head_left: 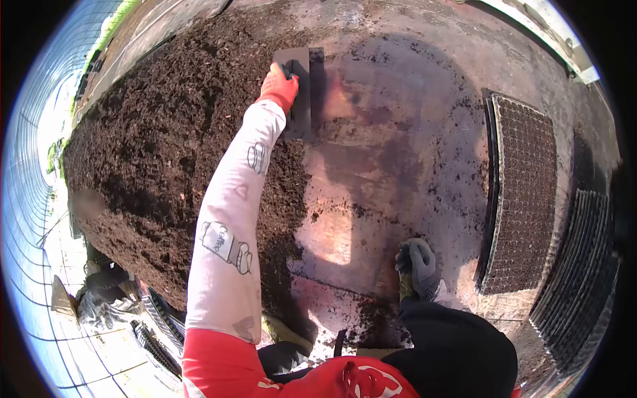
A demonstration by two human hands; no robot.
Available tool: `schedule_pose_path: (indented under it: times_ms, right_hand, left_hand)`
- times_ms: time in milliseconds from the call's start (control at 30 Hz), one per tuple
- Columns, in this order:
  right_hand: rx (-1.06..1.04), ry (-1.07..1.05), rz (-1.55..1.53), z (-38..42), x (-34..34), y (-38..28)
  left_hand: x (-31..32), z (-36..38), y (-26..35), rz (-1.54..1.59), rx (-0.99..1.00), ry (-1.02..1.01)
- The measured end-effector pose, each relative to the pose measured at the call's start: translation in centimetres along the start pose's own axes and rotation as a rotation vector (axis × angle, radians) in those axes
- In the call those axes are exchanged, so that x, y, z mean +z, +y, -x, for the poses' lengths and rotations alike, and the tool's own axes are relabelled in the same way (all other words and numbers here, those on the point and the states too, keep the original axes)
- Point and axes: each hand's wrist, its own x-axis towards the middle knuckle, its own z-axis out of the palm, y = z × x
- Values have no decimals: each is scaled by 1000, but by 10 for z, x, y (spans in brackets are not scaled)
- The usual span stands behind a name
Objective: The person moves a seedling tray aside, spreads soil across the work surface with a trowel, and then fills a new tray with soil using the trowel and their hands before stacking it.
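Observation:
My left hand (281, 86), in a red-orange glove with dark fingers, is stretched far forward and closed around the handle of a flat rectangular trowel (300, 109). The trowel's dark plate stands at the edge of a large heap of dark potting soil (159, 139). Low and to the right, my right hand (419, 264) wears a grey glove and is near my right knee, partly hidden by it. Its fingers look curled, with nothing visible in them. Thinly scattered soil marks the reddish-brown work surface (371, 166) between the hands.
A tray of many small soil-filled cells (524, 192) lies at the right. Beyond it is a row of stacked black trays (577, 265). More black trays (156, 341) and a plastic bag (109, 308) are at lower left. A pale frame (557, 33) borders the upper right.

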Motion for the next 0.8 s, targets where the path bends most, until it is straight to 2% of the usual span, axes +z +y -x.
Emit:
schedule_pose_path:
  times_ms: [100, 167, 200, 433, 500, 567, 600, 700, 767, 800]
  right_hand:
    - [50, 15, 9, -2, 0, -6]
    - [47, 6, 36, -5, -1, -10]
    - [62, -2, 27, -4, -1, -12]
    - [75, -37, -52, -6, -9, 8]
    - [48, -46, -36, -4, -6, 4]
    - [26, -55, -13, -1, -6, 3]
    - [7, -56, -27, -2, -7, 5]
    - [-25, -84, -34, -3, -5, 10]
    - [-55, -120, -15, -2, -4, 14]
    - [-77, -114, -14, -3, -6, 16]
  left_hand:
    - [35, -47, 3, -80, -159, -61]
    - [57, -42, -18, -122, -201, -174]
    - [61, -30, -24, -91, -172, -164]
    - [28, 158, -76, -87, -93, -244]
    - [10, 202, -91, 79, -93, -316]
    - [-6, 236, -110, 84, -103, -226]
    - [-21, 251, -107, 182, -208, -231]
    - [-37, 306, -118, 61, -144, 81]
    - [-24, 345, -154, -130, -352, -121]
    - [-1, 364, -209, 86, -398, -99]
